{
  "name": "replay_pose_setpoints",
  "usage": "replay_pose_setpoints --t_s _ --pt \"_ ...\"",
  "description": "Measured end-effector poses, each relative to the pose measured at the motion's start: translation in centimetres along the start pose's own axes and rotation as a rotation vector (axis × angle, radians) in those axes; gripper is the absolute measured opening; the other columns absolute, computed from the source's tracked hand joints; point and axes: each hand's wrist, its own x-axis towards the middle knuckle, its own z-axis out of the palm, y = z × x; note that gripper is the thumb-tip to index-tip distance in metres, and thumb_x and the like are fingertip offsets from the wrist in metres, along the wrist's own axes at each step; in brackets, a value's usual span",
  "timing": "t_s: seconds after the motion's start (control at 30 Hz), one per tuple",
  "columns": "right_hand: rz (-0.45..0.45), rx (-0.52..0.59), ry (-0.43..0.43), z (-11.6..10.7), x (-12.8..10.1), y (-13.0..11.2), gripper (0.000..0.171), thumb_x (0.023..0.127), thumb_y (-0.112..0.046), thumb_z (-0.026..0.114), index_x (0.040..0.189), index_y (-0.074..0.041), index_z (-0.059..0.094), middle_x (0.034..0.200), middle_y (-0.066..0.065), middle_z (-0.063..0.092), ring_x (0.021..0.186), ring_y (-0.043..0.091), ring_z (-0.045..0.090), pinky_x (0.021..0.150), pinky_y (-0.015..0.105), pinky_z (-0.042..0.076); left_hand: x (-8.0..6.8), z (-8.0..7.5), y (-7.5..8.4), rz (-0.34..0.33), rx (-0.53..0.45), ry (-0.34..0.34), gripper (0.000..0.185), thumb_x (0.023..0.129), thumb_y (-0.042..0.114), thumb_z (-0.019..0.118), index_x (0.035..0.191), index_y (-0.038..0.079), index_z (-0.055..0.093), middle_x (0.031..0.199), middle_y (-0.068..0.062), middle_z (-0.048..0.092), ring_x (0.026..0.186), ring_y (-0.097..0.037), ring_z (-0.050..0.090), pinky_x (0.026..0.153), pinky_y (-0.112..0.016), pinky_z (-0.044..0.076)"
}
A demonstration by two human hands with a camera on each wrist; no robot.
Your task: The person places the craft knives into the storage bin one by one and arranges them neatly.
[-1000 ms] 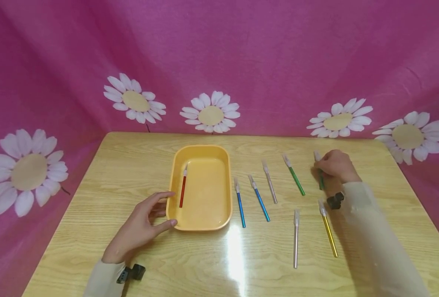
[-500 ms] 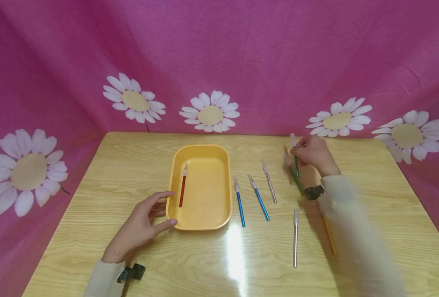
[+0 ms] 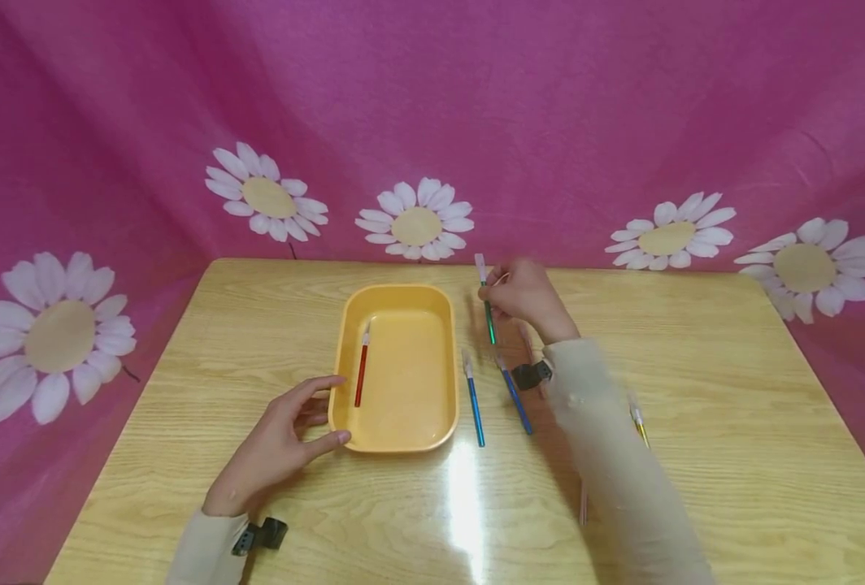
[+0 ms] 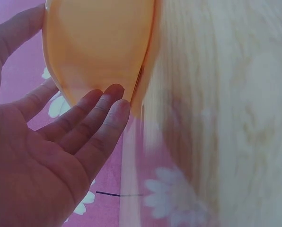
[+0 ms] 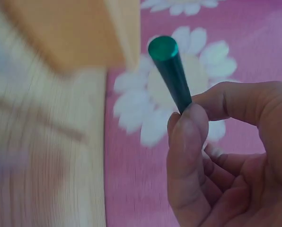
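Two blue pens (image 3: 474, 402) on wooden table (image 3: 732, 390), before pink daisy backdrop (image 3: 549, 122).

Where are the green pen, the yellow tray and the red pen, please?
green pen (image 3: 489, 322), head view, on the green barrel below the fingers.
yellow tray (image 3: 396, 444), head view, on the near rim.
red pen (image 3: 360, 378), head view, mid-barrel.

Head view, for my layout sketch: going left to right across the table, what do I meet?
Left hand → red pen in the orange plastic tray → blue pen → green pen held by the right hand → yellow pen.
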Motion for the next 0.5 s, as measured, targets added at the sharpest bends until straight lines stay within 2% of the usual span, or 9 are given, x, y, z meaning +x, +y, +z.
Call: replay_pose_setpoints --t_s 0.17,0.27,0.5 --pt "-0.032 0.037 -0.029 3.5 -0.2 -2.3 0.015 0.094 -0.012 0.069 0.101 0.001 0.067 0.073 0.012 0.072 0.068 0.028 0.074 0.075 0.046 0.069 0.0 0.0 -0.2 0.009 -0.045 -0.013 0.07 0.086 0.012 0.086 0.147 0.006 0.052 0.143 -0.023 0.061 0.119 -0.035 0.071 0.098 -0.03 0.063" --pt "-0.047 0.052 -0.065 5.8 -0.4 -3.5 0.013 0.094 -0.012 0.071 0.097 -0.001 0.067 0.074 0.014 0.074 0.064 0.024 0.073 0.071 0.042 0.069 -0.1 0.0 -0.3 0.01 -0.064 -0.017 0.07 0.086 0.01 0.086 0.147 0.006 0.052 0.141 -0.023 0.063 0.118 -0.036 0.071 0.098 -0.028 0.063" --pt "-0.073 0.067 -0.125 10.1 0.2 -5.3 0.013 0.093 -0.012 0.074 0.087 -0.002 0.069 0.063 0.004 0.069 0.054 0.014 0.068 0.058 0.03 0.066 0.0 0.0 -0.2 0.003 -0.071 -0.018 0.069 0.086 0.011 0.086 0.147 0.008 0.052 0.142 -0.021 0.063 0.12 -0.034 0.071 0.099 -0.027 0.062"
